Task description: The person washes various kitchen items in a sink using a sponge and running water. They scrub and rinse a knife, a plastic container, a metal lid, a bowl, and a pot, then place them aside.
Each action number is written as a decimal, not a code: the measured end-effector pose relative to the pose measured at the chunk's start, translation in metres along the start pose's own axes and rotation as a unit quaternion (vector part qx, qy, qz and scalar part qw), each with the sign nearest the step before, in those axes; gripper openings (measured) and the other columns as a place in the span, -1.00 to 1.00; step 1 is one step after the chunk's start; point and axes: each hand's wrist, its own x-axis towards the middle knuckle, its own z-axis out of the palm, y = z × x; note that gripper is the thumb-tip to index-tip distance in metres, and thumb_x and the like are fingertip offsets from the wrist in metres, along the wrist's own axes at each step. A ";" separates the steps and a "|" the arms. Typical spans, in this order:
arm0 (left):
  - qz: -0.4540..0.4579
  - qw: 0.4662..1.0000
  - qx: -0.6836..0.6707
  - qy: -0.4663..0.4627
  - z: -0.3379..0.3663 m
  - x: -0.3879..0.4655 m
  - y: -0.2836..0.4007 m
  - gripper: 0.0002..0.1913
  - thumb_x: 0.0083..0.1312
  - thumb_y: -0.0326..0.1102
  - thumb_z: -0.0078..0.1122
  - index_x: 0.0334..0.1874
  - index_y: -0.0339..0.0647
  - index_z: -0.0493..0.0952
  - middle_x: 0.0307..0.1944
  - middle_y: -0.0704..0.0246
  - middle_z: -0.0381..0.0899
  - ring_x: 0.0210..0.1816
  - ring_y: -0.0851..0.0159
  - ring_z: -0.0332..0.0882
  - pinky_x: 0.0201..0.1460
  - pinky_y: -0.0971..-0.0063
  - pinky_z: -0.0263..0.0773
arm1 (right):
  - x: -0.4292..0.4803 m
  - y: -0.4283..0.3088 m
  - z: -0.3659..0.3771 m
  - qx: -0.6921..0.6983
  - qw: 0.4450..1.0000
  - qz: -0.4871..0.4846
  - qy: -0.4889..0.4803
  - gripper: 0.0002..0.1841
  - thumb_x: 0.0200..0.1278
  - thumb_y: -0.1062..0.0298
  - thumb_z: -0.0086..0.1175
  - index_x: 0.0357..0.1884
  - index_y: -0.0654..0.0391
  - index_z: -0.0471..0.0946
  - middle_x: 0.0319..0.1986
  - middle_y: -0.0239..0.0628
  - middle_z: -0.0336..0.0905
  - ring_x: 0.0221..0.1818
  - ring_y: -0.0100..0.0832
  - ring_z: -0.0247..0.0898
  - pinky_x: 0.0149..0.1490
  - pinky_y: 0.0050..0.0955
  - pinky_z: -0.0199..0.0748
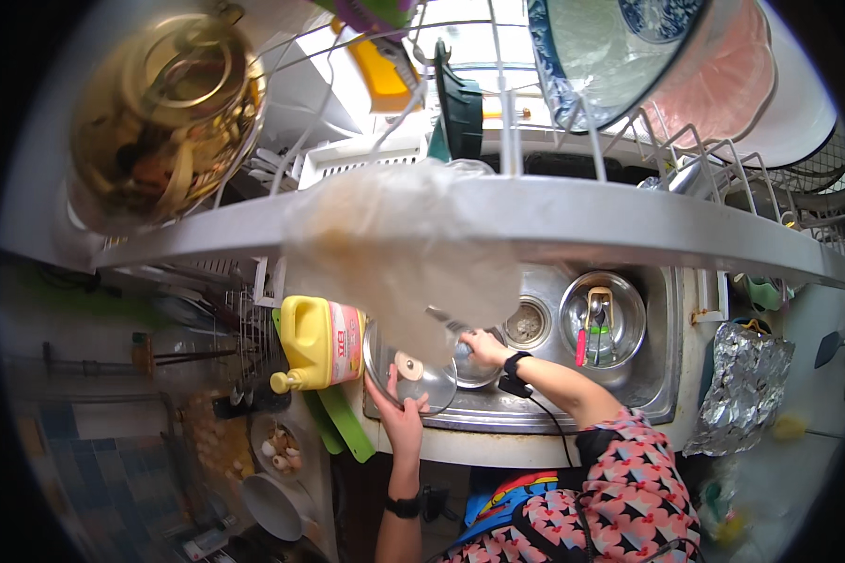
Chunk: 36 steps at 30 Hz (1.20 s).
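Note:
My left hand (400, 416) grips the rim of a round glass lid (433, 394), which is tilted over the left part of a steel sink (535, 415). A pale knob plate sits at the lid's middle. Just right of the lid, my right hand (487, 349) has its fingers curled on a small bluish-grey object (463, 350), whose kind is unclear. A dark metal piece (449, 321) shows above those fingers; I cannot tell whether it is held. Under the right hand is a round metal vessel (480, 373), partly covered. A hanging translucent plastic bag (401, 260) hides the area above the lid.
Right in the sink, a steel bowl (637, 317) holds several utensils beside the drain (527, 322). A yellow pump jug (306, 338) stands left. Overhead runs a dish rack's rail (605, 211). Crumpled foil (743, 394) lies right; eggshells fill a bowl (257, 440) at lower left.

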 end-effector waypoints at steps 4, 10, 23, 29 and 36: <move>-0.051 0.999 -0.018 0.001 0.011 0.005 -0.019 -0.05 0.04 -0.77 -0.32 0.48 0.19 -0.31 0.37 0.04 0.11 -0.23 0.12 0.63 -0.34 0.49 0.60 | -0.045 -0.050 -0.058 0.144 0.970 -0.042 0.191 -0.43 -0.02 0.44 0.16 0.11 0.18 0.27 0.00 0.05 0.32 0.12 0.03 0.25 0.19 -0.17 0.27; -0.097 0.985 -0.139 -0.045 0.038 0.013 -0.051 -0.08 0.11 -0.75 -0.15 0.45 0.20 -0.24 0.31 0.12 0.10 0.13 0.07 0.45 -0.19 0.30 0.64 | -0.054 -0.117 -0.061 0.078 0.960 -0.208 0.172 -0.49 0.24 0.11 0.01 0.17 0.16 0.30 0.21 0.02 0.21 0.35 -0.09 0.02 0.40 0.00 -0.23; -0.113 0.964 -0.201 -0.136 0.035 0.009 -0.042 -0.04 0.02 -0.85 -0.24 0.47 0.04 -0.26 0.32 0.11 0.12 0.10 0.12 0.44 -0.26 0.42 0.61 | -0.025 -0.141 -0.075 0.332 0.911 -0.124 0.212 -0.29 0.07 0.48 0.12 0.28 0.25 0.06 0.33 0.10 -0.03 0.33 0.05 -0.02 0.38 -0.18 -0.02; -0.062 0.982 -0.121 -0.129 0.019 0.022 -0.034 0.01 0.05 -0.80 -0.11 0.48 0.12 -0.33 0.35 0.02 0.12 -0.30 0.28 0.61 -0.43 0.58 0.55 | -0.008 -0.118 -0.069 0.153 0.920 -0.269 0.240 -0.54 0.00 0.50 0.21 -0.04 0.18 0.29 0.29 0.16 0.03 0.34 0.11 0.01 0.37 -0.20 0.03; -0.022 0.987 -0.133 -0.085 0.018 0.019 -0.027 0.01 0.09 -0.81 0.01 0.49 0.05 -0.32 0.42 0.07 0.05 0.13 0.27 0.36 -0.29 0.59 0.49 | -0.029 -0.094 -0.059 0.300 0.932 -0.100 0.175 -0.60 0.04 0.48 0.27 -0.06 0.15 0.40 0.34 0.08 -0.04 0.39 0.02 -0.06 0.37 -0.21 0.04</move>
